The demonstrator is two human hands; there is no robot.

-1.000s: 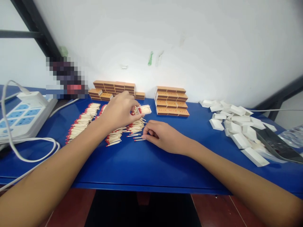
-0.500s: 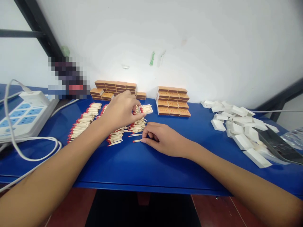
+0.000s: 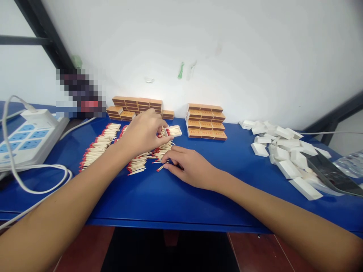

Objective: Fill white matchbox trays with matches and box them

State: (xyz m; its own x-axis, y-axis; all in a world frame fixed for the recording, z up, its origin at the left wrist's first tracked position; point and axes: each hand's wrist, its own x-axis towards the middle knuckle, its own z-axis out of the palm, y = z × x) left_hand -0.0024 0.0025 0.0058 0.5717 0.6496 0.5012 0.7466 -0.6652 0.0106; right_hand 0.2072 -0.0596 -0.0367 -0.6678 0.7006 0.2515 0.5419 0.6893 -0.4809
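My left hand (image 3: 149, 130) grips a small white matchbox tray (image 3: 177, 131) between thumb and fingers, with red-headed matches lying in it. Just below and to the right, my right hand (image 3: 187, 166) is closed, thumb and finger pinching a single match (image 3: 160, 167) whose red head points left. Under and between the hands lies a pile of loose matches (image 3: 163, 150), partly hidden by my left hand. More matches (image 3: 137, 163) spread beneath my left wrist, and a long row of matches (image 3: 100, 145) lies left of my forearm.
Against the wall stand stacked matchboxes (image 3: 206, 124) in steps, and another matchbox stack (image 3: 137, 101) sits behind my left hand. White empty trays (image 3: 283, 151) are heaped at the right beside a dark phone (image 3: 331, 170). A power strip (image 3: 30, 136) with white cables occupies the left.
My right hand has shifted slightly left and now pinches the match, which has turned to a slant. My left hand keeps holding the tray in nearly the same place.
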